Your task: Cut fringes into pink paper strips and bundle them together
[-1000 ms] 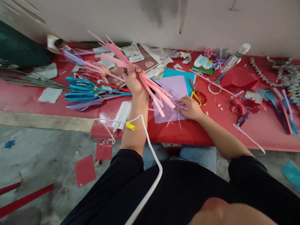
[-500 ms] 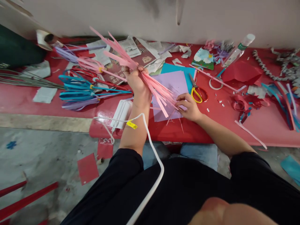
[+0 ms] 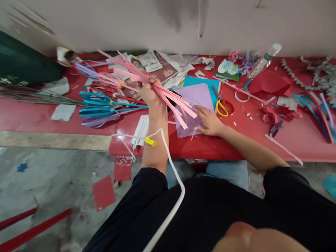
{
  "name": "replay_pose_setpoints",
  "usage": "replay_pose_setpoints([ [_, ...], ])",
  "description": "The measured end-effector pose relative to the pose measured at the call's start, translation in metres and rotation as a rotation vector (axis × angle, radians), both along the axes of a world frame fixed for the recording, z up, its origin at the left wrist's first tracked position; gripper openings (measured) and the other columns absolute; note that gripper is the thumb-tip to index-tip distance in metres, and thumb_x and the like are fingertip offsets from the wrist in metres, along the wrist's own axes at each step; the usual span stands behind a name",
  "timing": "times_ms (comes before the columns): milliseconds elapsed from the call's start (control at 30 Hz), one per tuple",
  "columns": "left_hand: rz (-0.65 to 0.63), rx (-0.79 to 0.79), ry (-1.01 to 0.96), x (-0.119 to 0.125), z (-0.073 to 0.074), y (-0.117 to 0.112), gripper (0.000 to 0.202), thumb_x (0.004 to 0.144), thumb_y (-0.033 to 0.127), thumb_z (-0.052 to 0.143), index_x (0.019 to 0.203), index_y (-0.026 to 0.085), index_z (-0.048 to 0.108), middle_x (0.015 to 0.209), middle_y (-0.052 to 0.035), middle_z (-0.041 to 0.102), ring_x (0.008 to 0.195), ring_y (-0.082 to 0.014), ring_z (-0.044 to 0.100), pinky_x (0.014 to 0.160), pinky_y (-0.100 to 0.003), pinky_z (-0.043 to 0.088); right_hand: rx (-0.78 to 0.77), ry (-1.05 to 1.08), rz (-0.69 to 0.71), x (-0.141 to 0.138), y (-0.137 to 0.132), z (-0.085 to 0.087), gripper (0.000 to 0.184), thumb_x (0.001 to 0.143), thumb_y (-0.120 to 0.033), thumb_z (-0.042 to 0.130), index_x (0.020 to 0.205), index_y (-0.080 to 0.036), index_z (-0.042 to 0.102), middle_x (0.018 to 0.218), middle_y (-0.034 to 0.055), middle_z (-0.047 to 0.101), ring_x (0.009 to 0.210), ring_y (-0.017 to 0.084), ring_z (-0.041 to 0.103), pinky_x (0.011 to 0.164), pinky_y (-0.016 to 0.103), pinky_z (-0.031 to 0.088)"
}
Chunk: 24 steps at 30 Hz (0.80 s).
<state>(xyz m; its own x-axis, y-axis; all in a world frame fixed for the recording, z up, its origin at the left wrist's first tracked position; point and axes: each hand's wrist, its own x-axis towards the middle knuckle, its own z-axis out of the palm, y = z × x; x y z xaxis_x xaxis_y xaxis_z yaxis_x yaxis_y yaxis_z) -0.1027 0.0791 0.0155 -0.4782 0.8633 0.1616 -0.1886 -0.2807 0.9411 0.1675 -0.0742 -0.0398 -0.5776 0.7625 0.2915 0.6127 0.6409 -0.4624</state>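
My left hand (image 3: 151,91) is closed around a bundle of pink paper strips (image 3: 172,98), gripping it near the middle so both ends fan out. The lower ends hang over a lilac paper sheet (image 3: 202,94), which overlaps a blue sheet (image 3: 193,81). Close to those ends, my right hand (image 3: 208,120) has its fingers apart, near a few thin pink slivers (image 3: 193,134) by the sheet's lower edge. Scissors (image 3: 222,105) with one yellow and one red handle lie to the right of the sheets.
Looped blue strips (image 3: 97,101) and a looped pink strip bunch (image 3: 111,79) lie left. A white power bank (image 3: 140,129) sits at the front edge, its white cable (image 3: 174,168) running toward me. A bottle (image 3: 265,61) and tape roll (image 3: 242,95) stand right.
My right hand has come away from the strip ends, its fingers spreading lower over the lilac sheet. The left hand keeps its hold on the bundle. The view has shifted slightly.
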Motion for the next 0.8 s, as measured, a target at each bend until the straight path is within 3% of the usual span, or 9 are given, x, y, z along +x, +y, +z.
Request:
replay_pose_setpoints([
  [67, -0.013, -0.042, -0.004, 0.005, 0.004, -0.002, 0.028, 0.093, 0.008, 0.040, 0.110, 0.028, 0.030, 0.089, -0.0024, 0.043, 0.091, -0.0139, 0.045, 0.087, -0.033, 0.043, -0.032, -0.140, -0.063, -0.014, -0.003, -0.005, 0.098, 0.091, -0.080, 0.064, 0.161, -0.012, 0.044, 0.175, 0.0261, 0.033, 0.164, 0.044, 0.033, 0.133, 0.066, 0.027],
  [133, 0.009, -0.051, -0.053, 0.008, 0.008, -0.004, 0.025, 0.097, 0.006, 0.036, 0.108, 0.028, 0.030, 0.091, -0.0013, 0.044, 0.090, -0.0114, 0.046, 0.087, -0.029, 0.045, -0.061, -0.215, -0.132, -0.025, -0.009, -0.009, 0.098, 0.094, -0.075, 0.065, 0.163, -0.010, 0.042, 0.177, 0.0258, 0.030, 0.166, 0.044, 0.028, 0.135, 0.065, 0.023],
  [333, 0.014, -0.030, -0.122, 0.015, 0.029, -0.020, 0.026, 0.103, -0.002, 0.027, 0.099, 0.024, 0.026, 0.094, -0.0003, 0.042, 0.086, -0.0079, 0.045, 0.079, -0.020, 0.044, -0.059, -0.260, -0.086, -0.013, -0.040, -0.013, 0.058, 0.109, -0.039, 0.051, 0.163, -0.017, 0.049, 0.172, 0.0123, 0.046, 0.167, 0.036, 0.030, 0.136, 0.063, 0.027],
  [400, 0.016, -0.044, -0.125, 0.016, 0.036, -0.025, 0.026, 0.105, -0.001, 0.025, 0.098, 0.024, 0.025, 0.095, -0.0002, 0.041, 0.086, -0.0073, 0.045, 0.077, -0.020, 0.043, -0.077, -0.253, -0.040, 0.004, -0.054, -0.012, 0.054, 0.110, -0.032, 0.045, 0.163, -0.021, 0.050, 0.172, 0.0082, 0.046, 0.166, 0.033, 0.031, 0.136, 0.063, 0.029],
  [467, 0.010, -0.054, -0.145, 0.016, 0.041, -0.027, 0.027, 0.106, -0.002, 0.024, 0.098, 0.024, 0.025, 0.095, -0.0001, 0.042, 0.084, -0.0067, 0.045, 0.075, -0.020, 0.043, -0.106, -0.247, -0.030, 0.027, -0.071, -0.010, 0.053, 0.112, -0.035, 0.039, 0.163, -0.022, 0.051, 0.172, 0.0065, 0.046, 0.166, 0.032, 0.031, 0.135, 0.061, 0.032],
  [667, 0.051, -0.040, -0.233, 0.021, 0.048, -0.032, 0.031, 0.102, -0.008, 0.028, 0.100, 0.024, 0.028, 0.097, 0.0003, 0.042, 0.080, -0.0056, 0.041, 0.074, -0.019, 0.040, -0.168, -0.267, -0.286, 0.114, -0.135, -0.005, 0.058, 0.112, -0.033, 0.036, 0.168, -0.022, 0.043, 0.173, 0.0082, 0.042, 0.166, 0.033, 0.030, 0.134, 0.064, 0.033],
  [800, -0.018, 0.043, -0.462, 0.027, 0.051, -0.034, 0.031, 0.106, -0.007, 0.027, 0.096, 0.022, 0.027, 0.091, 0.0024, 0.037, 0.070, -0.0042, 0.037, 0.065, -0.019, 0.033, -0.149, -0.283, -0.506, 0.162, -0.189, -0.007, 0.058, 0.111, -0.032, 0.038, 0.167, -0.021, 0.047, 0.171, 0.0103, 0.046, 0.165, 0.032, 0.034, 0.134, 0.061, 0.034],
])
